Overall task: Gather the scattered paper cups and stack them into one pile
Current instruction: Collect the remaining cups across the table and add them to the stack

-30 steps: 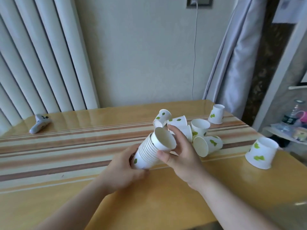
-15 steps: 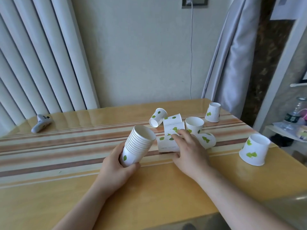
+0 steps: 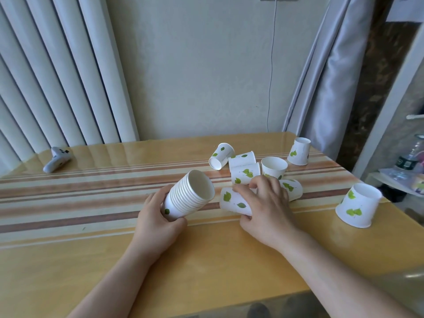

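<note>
My left hand grips a tilted stack of white paper cups with green leaf prints, mouth facing up and right. My right hand closes over a single cup lying on its side just right of the stack. Behind it lie loose cups: one on its side, two lying together, one upright, one partly hidden under my right hand. Two upside-down cups stand at the far right and near right.
The striped wooden table runs to a wall with vertical blinds. A white game controller lies at the far left. A grey curtain hangs at the right, and a side shelf with a bottle stands past the table's right edge.
My right hand left the stack's top cup, reached right and closed on a cup lying on the table. The left hand lowered the stack a little to the left.
</note>
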A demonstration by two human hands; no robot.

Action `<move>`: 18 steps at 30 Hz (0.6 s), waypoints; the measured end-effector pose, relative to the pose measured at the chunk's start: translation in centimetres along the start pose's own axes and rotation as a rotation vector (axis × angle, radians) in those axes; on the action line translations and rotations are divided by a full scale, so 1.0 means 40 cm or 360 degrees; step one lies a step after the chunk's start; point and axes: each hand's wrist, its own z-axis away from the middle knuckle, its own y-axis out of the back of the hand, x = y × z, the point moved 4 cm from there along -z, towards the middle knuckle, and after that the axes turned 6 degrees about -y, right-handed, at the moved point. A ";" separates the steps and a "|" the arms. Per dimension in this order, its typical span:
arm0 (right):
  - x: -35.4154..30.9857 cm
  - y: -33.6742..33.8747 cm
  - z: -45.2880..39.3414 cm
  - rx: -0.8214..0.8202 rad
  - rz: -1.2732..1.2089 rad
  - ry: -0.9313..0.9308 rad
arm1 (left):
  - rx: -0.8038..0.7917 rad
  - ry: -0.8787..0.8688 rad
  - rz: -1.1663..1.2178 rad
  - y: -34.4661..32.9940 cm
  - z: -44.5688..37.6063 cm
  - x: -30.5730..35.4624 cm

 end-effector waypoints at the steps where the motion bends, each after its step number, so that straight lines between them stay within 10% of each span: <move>1: 0.001 0.014 -0.001 0.0054 -0.0255 -0.0051 | 0.0004 -0.0008 -0.0013 0.000 -0.001 -0.001; 7: -0.029 0.049 -0.017 -0.0233 -0.2102 -0.0717 | -0.0042 -0.0086 -0.0073 -0.002 -0.003 0.008; 18: -0.084 0.039 -0.025 -0.0433 -0.1705 -0.0506 | -0.0121 -0.0185 -0.0164 -0.007 -0.002 0.010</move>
